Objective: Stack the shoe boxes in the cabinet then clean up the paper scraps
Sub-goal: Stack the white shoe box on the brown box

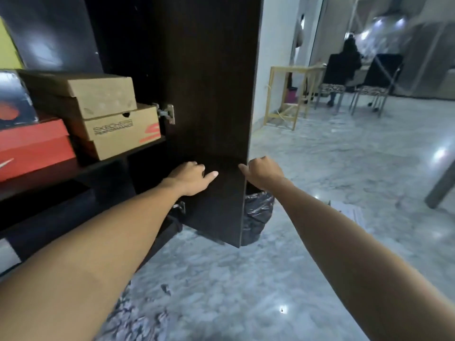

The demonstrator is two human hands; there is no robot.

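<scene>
Both hands are working the open cabinet door (209, 94), dark wood, swung out toward the camera. Left hand (189, 177) is resting on the door's inner face near its lower part, fingers loosely curled, thumb pointing at the free edge. Right hand (262, 172) is hooking its fingers around that free vertical edge (fingertips hidden behind it), thumb touching the edge. The hands are sitting just apart, the edge between them. 2 tan shoe boxes (108, 112) are sitting stacked on the shelf (145, 146) right beside the hinge (167, 113), a red box (32, 146) lying to their left. Paper scraps (138, 316) are lying on the marble floor (320, 180) below the left forearm. A black bin bag (258, 215) is standing just behind the door's lower edge. Open floor is stretching right.
</scene>
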